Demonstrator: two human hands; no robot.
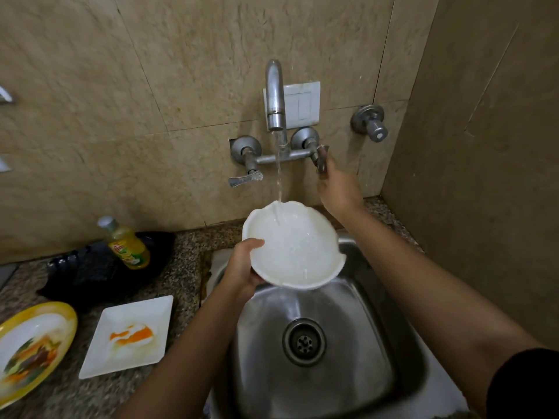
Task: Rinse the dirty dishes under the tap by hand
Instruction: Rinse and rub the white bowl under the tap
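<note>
My left hand grips the white bowl under the tap stream. My right hand grips the tap handle.

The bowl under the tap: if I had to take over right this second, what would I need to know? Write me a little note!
Left hand: grips the white bowl by its rim, tilted over the sink.
Right hand: holds the right tap handle.
Water is running from the tap into the bowl.
Done: the bowl is being rinsed and looks clean inside.
Left: the square plate with orange smears and the yellow-rimmed plate with food on it wait, unrinsed, on the counter left of the sink.
</note>
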